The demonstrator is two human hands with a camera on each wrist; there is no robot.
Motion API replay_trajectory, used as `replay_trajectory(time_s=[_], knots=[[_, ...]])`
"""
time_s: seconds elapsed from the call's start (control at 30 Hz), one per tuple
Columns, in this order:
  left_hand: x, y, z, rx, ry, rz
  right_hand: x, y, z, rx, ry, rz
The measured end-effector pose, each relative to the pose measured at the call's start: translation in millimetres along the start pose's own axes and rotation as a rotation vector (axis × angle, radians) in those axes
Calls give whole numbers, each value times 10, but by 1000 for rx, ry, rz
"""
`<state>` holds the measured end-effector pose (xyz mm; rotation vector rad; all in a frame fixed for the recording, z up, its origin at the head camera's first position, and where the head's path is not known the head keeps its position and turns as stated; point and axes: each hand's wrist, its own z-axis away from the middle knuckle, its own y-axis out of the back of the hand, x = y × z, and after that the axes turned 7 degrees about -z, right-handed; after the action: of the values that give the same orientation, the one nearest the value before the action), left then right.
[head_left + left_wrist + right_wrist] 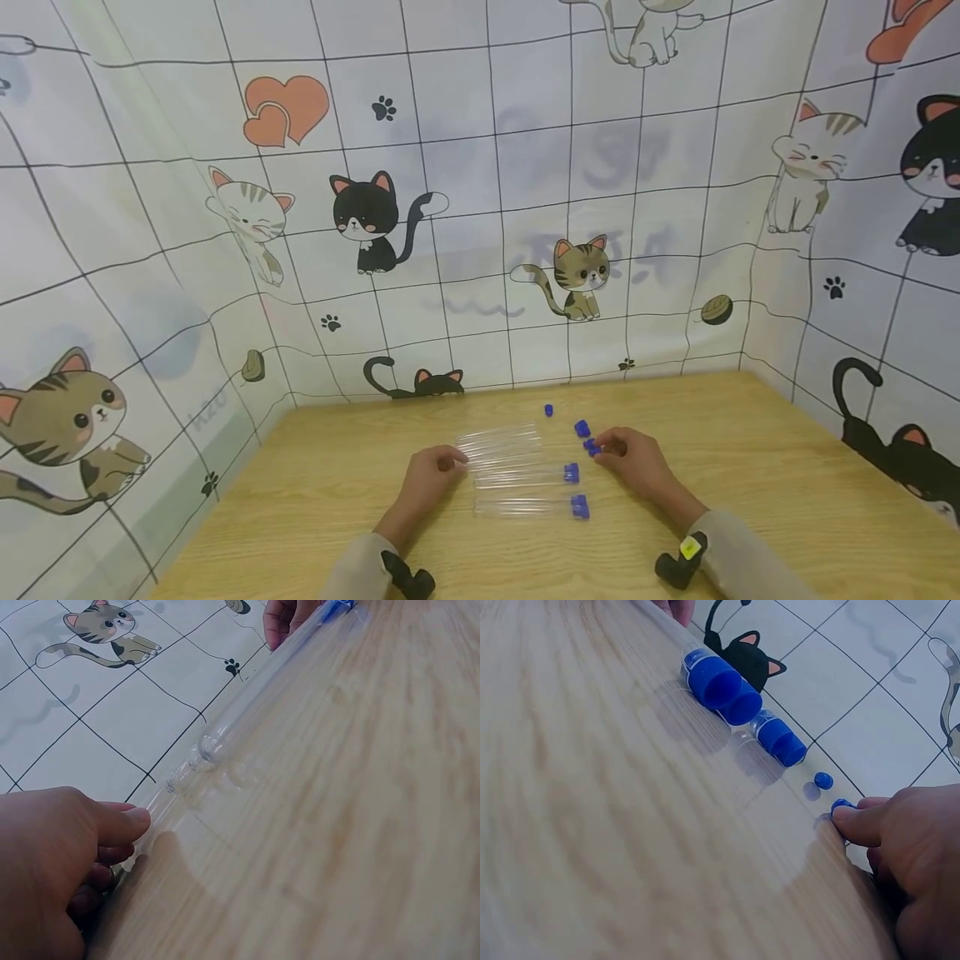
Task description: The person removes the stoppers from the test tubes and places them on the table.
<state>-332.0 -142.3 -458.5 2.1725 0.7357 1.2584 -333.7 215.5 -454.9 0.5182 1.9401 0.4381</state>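
Note:
Several clear test tubes (501, 443) lie side by side on the table. The nearer ones carry blue caps (572, 473) on their right ends; the farther ones are uncapped. My left hand (429, 483) is at the left ends of the uncapped tubes, thumb and curled fingers pinching a tube end (155, 806) in the left wrist view. To the right of the tubes, my right hand (637, 467) pinches a small blue cap (841, 804) between thumb and forefinger. Another loose cap (582, 428) lies just beyond those fingers, and a further loose cap (549, 410) sits farther back.
The wooden table (315, 500) ends at the back against a cloth wall (465, 250) printed with cats and grid lines. Similar cloth hangs on the left and right sides. A black strap mount (678, 562) is on each wrist.

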Motion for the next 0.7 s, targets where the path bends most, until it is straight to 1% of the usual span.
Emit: replay_trajectory(time_s=[0.1, 0.27, 0.5, 0.67, 0.7], knots=[[-1, 9, -8, 12, -2, -9, -5, -8, -16, 10, 2, 0], [-8, -1, -18, 14, 22, -8, -7, -19, -17, 22, 1, 4], [5, -8, -9, 19, 40, -4, -8, -19, -2, 26, 28, 21], [4, -26, -5, 42, 24, 14, -22, -15, -4, 41, 34, 11], [-1, -32, -3, 50, 4, 12, -26, -15, -5, 46, 30, 5]])
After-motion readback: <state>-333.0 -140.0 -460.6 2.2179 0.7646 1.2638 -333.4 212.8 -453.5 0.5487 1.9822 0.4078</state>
